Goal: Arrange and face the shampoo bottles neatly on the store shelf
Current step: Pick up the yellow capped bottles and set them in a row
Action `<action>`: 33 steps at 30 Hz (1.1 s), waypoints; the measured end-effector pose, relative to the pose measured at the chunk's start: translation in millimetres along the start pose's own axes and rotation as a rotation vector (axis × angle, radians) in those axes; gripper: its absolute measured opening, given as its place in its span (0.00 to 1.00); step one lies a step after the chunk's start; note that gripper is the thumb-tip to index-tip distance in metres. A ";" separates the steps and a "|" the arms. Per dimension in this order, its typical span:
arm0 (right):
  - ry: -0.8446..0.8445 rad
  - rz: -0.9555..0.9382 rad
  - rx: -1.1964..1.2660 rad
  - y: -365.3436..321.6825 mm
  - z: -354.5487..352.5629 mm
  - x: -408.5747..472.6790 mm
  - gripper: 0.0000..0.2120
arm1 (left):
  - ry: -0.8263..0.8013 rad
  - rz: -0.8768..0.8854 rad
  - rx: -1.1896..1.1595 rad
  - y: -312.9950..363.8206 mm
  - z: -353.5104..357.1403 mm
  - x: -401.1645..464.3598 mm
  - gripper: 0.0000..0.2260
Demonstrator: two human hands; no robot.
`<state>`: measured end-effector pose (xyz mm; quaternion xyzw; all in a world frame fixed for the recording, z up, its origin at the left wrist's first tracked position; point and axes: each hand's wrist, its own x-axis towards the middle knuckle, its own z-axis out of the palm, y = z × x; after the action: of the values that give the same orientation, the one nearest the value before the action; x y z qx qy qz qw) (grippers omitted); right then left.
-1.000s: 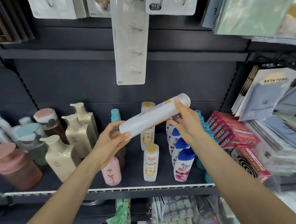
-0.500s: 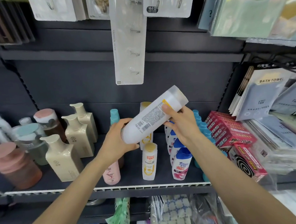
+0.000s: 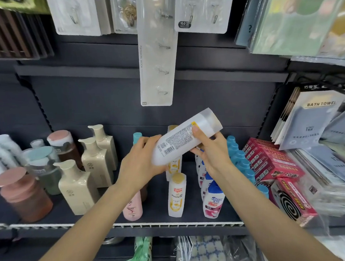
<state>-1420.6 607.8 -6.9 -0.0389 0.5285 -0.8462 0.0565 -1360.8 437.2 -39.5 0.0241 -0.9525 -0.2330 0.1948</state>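
Note:
A white shampoo bottle [image 3: 178, 140] hangs tilted above the dark shelf [image 3: 152, 216], cap end up to the right, its barcode and small print facing me. My left hand [image 3: 141, 162] grips its lower end. My right hand [image 3: 211, 150] holds the upper part near the cap, thumb on the label. Below stand a pink bottle [image 3: 133, 208], a white Pantene bottle [image 3: 176, 194] with another behind it, and a row of white bottles with blue caps [image 3: 212, 200]. Teal-capped bottles [image 3: 238, 156] line up to the right.
Cream pump bottles [image 3: 78, 188] and brown, green and pink round-lidded bottles [image 3: 24, 196] fill the shelf's left. Red mosquito-coil boxes [image 3: 274, 164] and bath towel packs [image 3: 316, 121] crowd the right. A hook card [image 3: 156, 50] hangs down above the hands.
Both hands have turned the white bottle about its axis so the barcode side faces me, and its cap end has risen to a steeper tilt.

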 end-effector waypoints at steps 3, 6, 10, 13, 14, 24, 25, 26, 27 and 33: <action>0.019 -0.002 -0.016 0.3 0.6 1.1 0.23 | 0.031 0.030 0.030 -0.7 2.3 0.9 0.35; -0.089 -0.017 -0.082 -4.0 -4.7 2.7 0.20 | 0.010 0.019 -0.109 -7.4 -0.9 5.1 0.34; -0.169 0.006 -0.122 -10.2 -10.5 7.1 0.17 | -0.059 0.075 -0.272 -11.1 -8.7 6.8 0.33; -0.074 -0.013 -0.119 -9.0 -5.1 7.8 0.17 | -0.114 0.049 -0.239 -6.4 -3.2 6.0 0.33; -0.046 -0.015 -0.113 -8.2 -2.3 7.7 0.18 | -0.109 0.031 -0.183 -3.5 -1.0 6.2 0.34; -0.342 -0.073 -0.286 -16.4 -17.5 12.3 0.27 | -0.016 0.042 -0.296 -10.1 -4.5 13.3 0.29; -0.380 -0.090 -0.314 -17.2 -19.3 13.4 0.29 | -0.073 0.037 -0.348 -13.2 -5.3 13.9 0.28; -0.408 -0.108 -0.329 -17.3 -20.5 14.8 0.29 | -0.139 0.030 -0.381 -16.2 -5.5 13.8 0.28; -0.424 -0.119 -0.335 -17.0 -21.5 15.8 0.30 | -0.201 0.025 -0.403 -18.6 -5.0 13.9 0.28; -0.396 -0.180 -0.433 -20.9 -16.8 17.6 0.31 | -0.355 0.011 -0.562 -25.5 3.6 15.0 0.28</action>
<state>-1441.2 629.5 4.6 -0.2609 0.6695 -0.6916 0.0736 -1377.2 414.0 -48.6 -0.0767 -0.8700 -0.4864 0.0261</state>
